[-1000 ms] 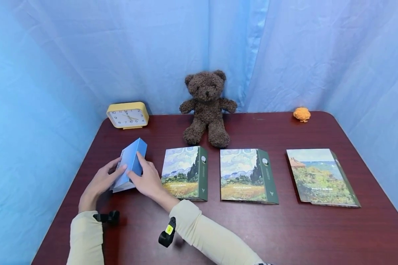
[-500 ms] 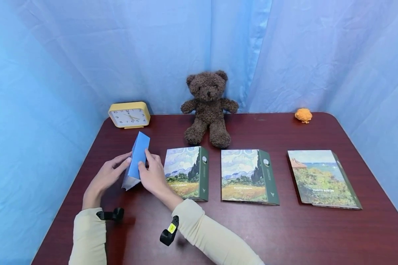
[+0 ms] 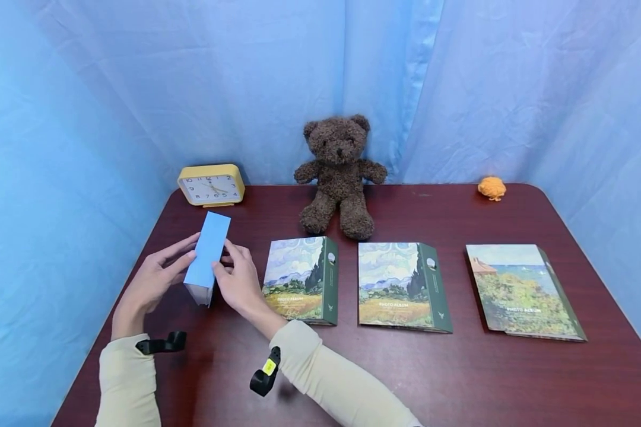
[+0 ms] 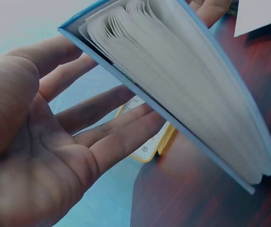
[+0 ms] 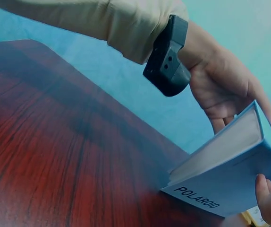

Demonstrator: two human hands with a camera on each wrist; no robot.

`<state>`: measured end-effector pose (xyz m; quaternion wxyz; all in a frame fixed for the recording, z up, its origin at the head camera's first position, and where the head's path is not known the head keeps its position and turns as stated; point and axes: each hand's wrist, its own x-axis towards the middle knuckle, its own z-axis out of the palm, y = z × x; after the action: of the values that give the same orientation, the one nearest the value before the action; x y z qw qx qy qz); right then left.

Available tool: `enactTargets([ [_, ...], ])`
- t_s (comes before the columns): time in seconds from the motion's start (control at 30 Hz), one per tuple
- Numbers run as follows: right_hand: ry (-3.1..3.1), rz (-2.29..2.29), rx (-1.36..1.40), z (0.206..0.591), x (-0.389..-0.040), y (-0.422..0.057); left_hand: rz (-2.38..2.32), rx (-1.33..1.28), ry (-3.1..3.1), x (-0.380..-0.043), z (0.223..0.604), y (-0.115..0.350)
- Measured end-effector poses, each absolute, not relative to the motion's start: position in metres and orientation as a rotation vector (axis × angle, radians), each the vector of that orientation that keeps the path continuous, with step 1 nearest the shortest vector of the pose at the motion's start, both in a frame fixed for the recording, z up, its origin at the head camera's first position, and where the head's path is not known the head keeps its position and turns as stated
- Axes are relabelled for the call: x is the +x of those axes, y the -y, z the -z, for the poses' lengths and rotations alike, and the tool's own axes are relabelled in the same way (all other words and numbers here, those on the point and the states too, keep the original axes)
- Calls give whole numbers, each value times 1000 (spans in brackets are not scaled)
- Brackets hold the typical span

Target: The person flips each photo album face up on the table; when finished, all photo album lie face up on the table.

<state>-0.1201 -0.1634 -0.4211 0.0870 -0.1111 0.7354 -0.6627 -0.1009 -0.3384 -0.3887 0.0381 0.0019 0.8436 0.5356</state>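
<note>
Pressed between two bare hands, a thick, light-blue hardcover album is clasped from both sides at the left of the glossy dark-red wooden table. The left hand lies along one cover with its fingers stretched and spread, its thumb near the spine edge. The right hand bears on the opposite side, thumb and fingers apart and loosely bent. Both forearms come in from the near edge in cream sleeves, the right one slanting across toward the left, each with a black wrist camera.

The album's spine faces up, and its long axis runs away from the person, the far end turned slightly right. Its covers drop from the spine; whether their lower edges touch the tabletop cannot be told. Between them sit many pale pages, fanned a little at the end facing the left wrist camera. Black "POLAROID" lettering shows along one cover.

Beyond the album stands a yellow rectangular clock with a white dial. Just right of the right hand lies a landscape-painted photo album with a green spine. Behind it, a curly dark-brown teddy bear sits before the light-blue curtain.
</note>
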Motion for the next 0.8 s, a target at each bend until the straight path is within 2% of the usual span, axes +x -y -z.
enactTargets([
  [0.5, -2281, 1786, -484, 447, -112, 182, -1522, -127, -2721, -91, 393, 359],
  [0.8, -2332, 1613, -450, 459, -105, 190, -1344, -226, -2918, -90, 393, 364],
])
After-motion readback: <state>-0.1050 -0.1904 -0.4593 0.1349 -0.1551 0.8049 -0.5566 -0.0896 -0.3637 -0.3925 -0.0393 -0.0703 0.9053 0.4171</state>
